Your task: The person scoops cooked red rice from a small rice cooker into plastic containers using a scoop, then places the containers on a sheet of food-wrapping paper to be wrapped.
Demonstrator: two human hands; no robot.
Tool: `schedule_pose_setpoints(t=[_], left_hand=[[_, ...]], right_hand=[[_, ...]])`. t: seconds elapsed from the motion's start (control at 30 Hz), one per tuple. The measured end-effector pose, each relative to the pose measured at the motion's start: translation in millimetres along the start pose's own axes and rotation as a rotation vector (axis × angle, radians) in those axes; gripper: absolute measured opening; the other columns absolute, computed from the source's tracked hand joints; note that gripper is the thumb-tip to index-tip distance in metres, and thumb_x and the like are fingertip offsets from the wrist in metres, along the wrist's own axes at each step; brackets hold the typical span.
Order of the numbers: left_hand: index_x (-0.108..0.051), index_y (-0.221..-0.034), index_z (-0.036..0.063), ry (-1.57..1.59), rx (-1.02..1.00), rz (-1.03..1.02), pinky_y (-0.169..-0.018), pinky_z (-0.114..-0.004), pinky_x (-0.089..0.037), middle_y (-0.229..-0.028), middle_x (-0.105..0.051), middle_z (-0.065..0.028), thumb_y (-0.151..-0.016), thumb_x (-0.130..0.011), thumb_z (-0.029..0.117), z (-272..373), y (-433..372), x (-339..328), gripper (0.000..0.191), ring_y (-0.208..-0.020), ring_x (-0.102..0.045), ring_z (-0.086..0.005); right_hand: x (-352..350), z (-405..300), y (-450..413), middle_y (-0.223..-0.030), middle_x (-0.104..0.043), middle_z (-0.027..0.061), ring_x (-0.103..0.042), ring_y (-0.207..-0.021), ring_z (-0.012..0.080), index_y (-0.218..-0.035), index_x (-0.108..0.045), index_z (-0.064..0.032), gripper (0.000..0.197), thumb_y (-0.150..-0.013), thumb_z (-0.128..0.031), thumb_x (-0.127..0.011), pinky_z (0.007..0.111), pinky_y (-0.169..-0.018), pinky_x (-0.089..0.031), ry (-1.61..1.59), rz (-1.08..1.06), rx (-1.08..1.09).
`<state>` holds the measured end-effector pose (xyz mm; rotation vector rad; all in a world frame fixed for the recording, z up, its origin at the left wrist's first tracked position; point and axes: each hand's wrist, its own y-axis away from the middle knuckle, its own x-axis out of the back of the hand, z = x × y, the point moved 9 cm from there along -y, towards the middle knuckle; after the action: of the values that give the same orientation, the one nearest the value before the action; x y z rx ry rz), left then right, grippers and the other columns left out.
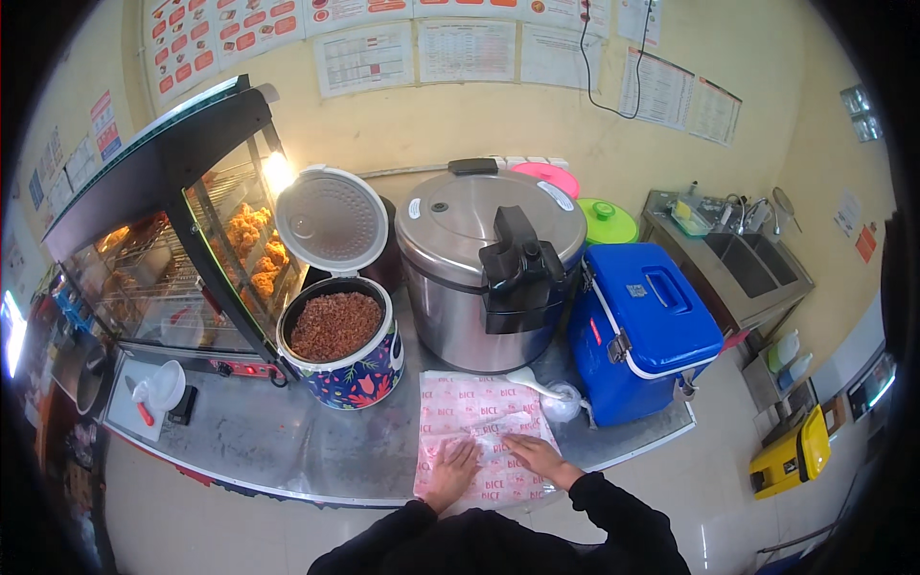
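Observation:
Printed pink-and-white food wrapping paper lies in a pile at the front of the metal counter. My left hand rests flat on its left part, fingers stretched away from me. On the right part lies my right hand, palm down, its fingertips pointing inward near a small folded or wrapped piece of the same paper between the hands. A white plastic rice spoon touches the paper's upper right corner, beside a clear plastic bag. Behind the paper stands a large steel rice cooker with its lid down.
A flowered rice cooker with its lid up holds brown rice. At left stands a lit glass food warmer with fried chicken; a cutting board with a red-handled knife lies before it. A blue cooler box stands right.

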<state>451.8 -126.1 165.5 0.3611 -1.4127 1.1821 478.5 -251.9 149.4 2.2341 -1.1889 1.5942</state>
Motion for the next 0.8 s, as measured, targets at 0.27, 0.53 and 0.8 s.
schedule_pose_setpoints(t=[0.27, 0.53, 0.8], left_hand=[[-0.054, -0.100, 0.0109, 0.151, 0.118, -0.024, -0.092, -0.045, -0.028, -0.092, -0.061, -0.0046, -0.076, -0.055, 0.018, -36, 15, -1, 0.025, -0.083, -0.059, -0.0212], [-0.059, -0.087, 0.0094, 0.411, 0.600, -0.266, -0.081, -0.041, -0.035, -0.081, -0.059, -0.0140, -0.064, -0.066, 0.022, -81, -22, -27, 0.027, -0.076, -0.058, -0.0291], [-0.057, -0.097, 0.0088, -0.085, 0.125, -0.345, -0.075, -0.034, -0.043, -0.099, -0.056, -0.0099, -0.071, -0.058, 0.025, -45, -31, -16, 0.031, -0.092, -0.055, -0.0236]], right_hand=[[-7, 48, -1, -0.085, -0.060, 0.0081, -0.056, -0.079, 0.0243, -0.102, -0.054, -0.0102, 0.031, -0.071, -0.009, -0.059, 0.035, -0.067, -0.044, -0.009, -0.146, -0.134], [-5, 65, -57, -0.086, -0.058, 0.0182, -0.057, -0.078, 0.0316, -0.105, -0.050, -0.0084, 0.043, -0.065, -0.010, -0.065, 0.038, -0.067, -0.044, -0.124, -0.255, -0.490], [3, 25, -48, -0.114, -0.049, 0.0125, -0.040, -0.112, 0.0239, -0.100, -0.057, -0.0122, 0.038, -0.063, -0.017, -0.064, 0.044, -0.091, -0.030, 0.385, -0.226, -0.120]])
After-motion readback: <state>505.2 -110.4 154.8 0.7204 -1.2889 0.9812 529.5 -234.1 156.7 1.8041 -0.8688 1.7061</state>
